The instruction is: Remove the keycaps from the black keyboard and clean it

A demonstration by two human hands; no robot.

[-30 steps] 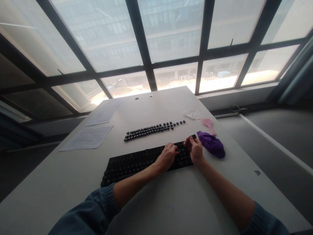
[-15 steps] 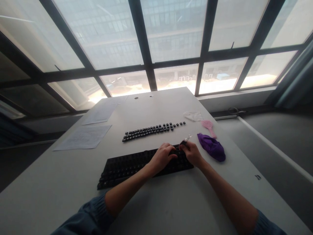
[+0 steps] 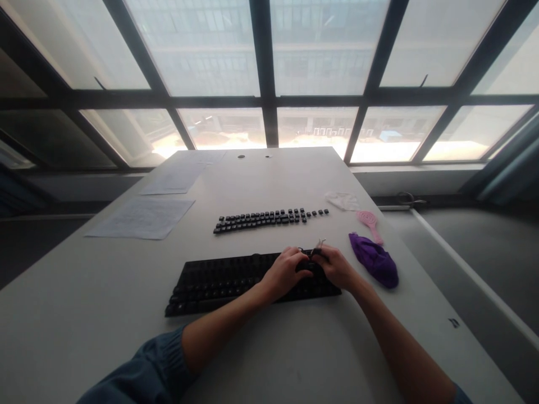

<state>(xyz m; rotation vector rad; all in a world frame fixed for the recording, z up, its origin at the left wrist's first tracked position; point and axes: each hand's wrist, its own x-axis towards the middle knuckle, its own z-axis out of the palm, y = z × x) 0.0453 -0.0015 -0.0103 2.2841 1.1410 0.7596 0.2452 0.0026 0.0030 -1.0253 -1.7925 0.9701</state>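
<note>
A black keyboard [image 3: 219, 280] lies on the white table [image 3: 269, 348] in front of me. Both hands rest on its right end, close together. My left hand [image 3: 284, 272] is curled, fingertips pressed on the keys. My right hand [image 3: 337, 266] is closed in a pinch round a small thin tool with a light metal tip [image 3: 320, 244] that sticks up above the keys. Beyond the keyboard, several loose black keycaps [image 3: 269, 217] lie in rows.
A crumpled purple cloth [image 3: 375, 262] lies right of the keyboard, with a pink brush [image 3: 370, 221] and a white tissue [image 3: 343, 200] beyond it. Paper sheets [image 3: 143, 216] lie at the far left. The table's right edge drops off past the cloth. Large windows stand behind.
My right hand has moved left from the keyboard's far right corner toward my left hand, and both now meet over the same keys. The camera has tilted and shifted slightly.
</note>
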